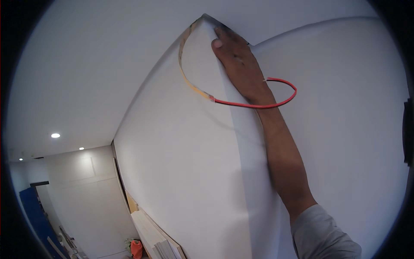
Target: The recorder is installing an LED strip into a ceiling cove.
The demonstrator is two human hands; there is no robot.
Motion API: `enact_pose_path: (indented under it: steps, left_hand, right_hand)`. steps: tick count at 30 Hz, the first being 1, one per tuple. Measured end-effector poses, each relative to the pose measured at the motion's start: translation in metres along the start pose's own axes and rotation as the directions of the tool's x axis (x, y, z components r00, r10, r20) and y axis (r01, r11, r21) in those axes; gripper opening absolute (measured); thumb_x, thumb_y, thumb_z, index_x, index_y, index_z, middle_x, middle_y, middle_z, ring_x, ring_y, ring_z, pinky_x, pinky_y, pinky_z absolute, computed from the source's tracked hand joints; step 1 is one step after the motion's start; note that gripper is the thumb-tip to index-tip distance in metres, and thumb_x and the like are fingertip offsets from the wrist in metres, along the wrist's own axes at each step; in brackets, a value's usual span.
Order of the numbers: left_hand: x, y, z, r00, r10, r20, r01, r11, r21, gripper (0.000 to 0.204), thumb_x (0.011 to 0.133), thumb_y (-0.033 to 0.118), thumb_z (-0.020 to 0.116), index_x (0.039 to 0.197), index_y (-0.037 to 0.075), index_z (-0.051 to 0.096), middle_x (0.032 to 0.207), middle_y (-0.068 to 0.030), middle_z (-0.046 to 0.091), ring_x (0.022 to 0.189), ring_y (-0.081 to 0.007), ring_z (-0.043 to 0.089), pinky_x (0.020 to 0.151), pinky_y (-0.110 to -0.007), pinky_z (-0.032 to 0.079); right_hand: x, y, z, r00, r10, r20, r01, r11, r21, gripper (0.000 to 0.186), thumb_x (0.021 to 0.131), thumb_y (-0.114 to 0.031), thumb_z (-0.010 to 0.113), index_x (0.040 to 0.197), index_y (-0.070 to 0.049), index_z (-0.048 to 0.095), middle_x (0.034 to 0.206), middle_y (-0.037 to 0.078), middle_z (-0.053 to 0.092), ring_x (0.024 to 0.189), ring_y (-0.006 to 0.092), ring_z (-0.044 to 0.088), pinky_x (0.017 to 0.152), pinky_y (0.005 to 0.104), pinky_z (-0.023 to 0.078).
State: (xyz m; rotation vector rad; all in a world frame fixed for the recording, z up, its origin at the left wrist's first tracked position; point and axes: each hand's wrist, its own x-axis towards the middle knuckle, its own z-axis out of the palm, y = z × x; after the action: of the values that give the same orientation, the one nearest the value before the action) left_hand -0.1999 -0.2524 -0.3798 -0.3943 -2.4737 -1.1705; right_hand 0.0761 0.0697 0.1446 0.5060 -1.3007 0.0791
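Observation:
My right hand reaches up to the top corner of a white wall column, lying along its edge with fingers fairly straight and fingertips near a dark gap under the ceiling. A thin tan strip hangs in a curve from the top of the corner, beside the hand. Its lower end joins a red wire, which loops across my wrist and curls back up to a short bare end near the back of the hand. My left hand is out of view.
The white ceiling has small round lights. At lower left are white boards leaning by the wall, an orange-red bag, a blue panel and a pale far wall with panelling. Another white wall extends right.

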Motion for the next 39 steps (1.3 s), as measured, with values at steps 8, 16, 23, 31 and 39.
enact_pose_path:
  steps: [8, 16, 23, 31, 39]
  left_hand:
    - [0.036, -0.045, 0.035, 0.934, -0.288, 0.212, 0.271, 0.957, 0.106, 0.028, 0.093, 0.021, 0.066, 0.114, 0.003, 0.071, 0.114, -0.0146, 0.071, 0.099, -0.0289, 0.068, 0.085, -0.037, 0.053]
    - [0.083, -0.027, 0.023, 0.935, -0.306, 0.182, 0.291, 0.951, 0.101, 0.03, 0.094, 0.022, 0.066, 0.116, 0.002, 0.069, 0.116, -0.0149, 0.07, 0.101, -0.029, 0.067, 0.088, -0.038, 0.052]
    - [0.104, -0.041, 0.032, 0.938, -0.3, 0.175, 0.289, 0.953, 0.085, 0.032, 0.095, 0.023, 0.066, 0.118, 0.002, 0.068, 0.118, -0.0152, 0.069, 0.104, -0.0291, 0.066, 0.09, -0.038, 0.051]
    - [0.049, -0.085, 0.074, 0.899, -0.339, 0.275, 0.321, 0.941, 0.109, 0.034, 0.096, 0.024, 0.066, 0.12, 0.001, 0.066, 0.12, -0.0155, 0.068, 0.106, -0.0292, 0.065, 0.094, -0.039, 0.049]
    - [-0.038, 0.072, 0.031, 0.933, 0.356, 0.051, -0.312, 0.872, -0.377, 0.043, 0.096, 0.028, 0.07, 0.128, 0.002, 0.062, 0.126, -0.0211, 0.063, 0.114, -0.0297, 0.061, 0.104, -0.043, 0.042]
  right_hand:
    - [0.0, 0.015, -0.014, 0.991, 0.026, -0.129, -0.039, 0.995, -0.095, 0.057, 0.096, -0.045, 0.057, 0.129, 0.001, 0.064, 0.139, 0.027, 0.054, 0.128, 0.04, 0.054, 0.108, 0.0423, 0.043]
    - [-0.006, 0.062, -0.032, 0.913, 0.245, -0.326, -0.348, 0.886, -0.308, 0.034, 0.093, -0.023, 0.054, 0.112, -0.003, 0.075, 0.117, 0.025, 0.068, 0.108, 0.0412, 0.065, 0.098, 0.0451, 0.049]
    - [-0.012, 0.08, -0.044, 0.933, 0.338, -0.125, -0.346, 0.739, -0.578, 0.042, 0.093, -0.018, 0.05, 0.128, -0.001, 0.064, 0.112, 0.027, 0.068, 0.109, 0.0438, 0.064, 0.096, 0.048, 0.05]
    - [-0.028, 0.109, -0.052, 0.869, 0.496, 0.01, -0.42, 0.747, -0.515, 0.051, 0.094, -0.016, 0.046, 0.142, 0.0, 0.052, 0.109, 0.028, 0.069, 0.1, 0.0412, 0.069, 0.093, 0.0445, 0.053]
    - [-0.039, 0.083, -0.056, 0.726, 0.681, 0.09, -0.684, 0.704, 0.193, 0.059, 0.098, -0.009, 0.051, 0.152, 0.008, 0.033, 0.067, 0.002, 0.049, 0.051, 0.0119, 0.044, 0.046, 0.0305, 0.038]
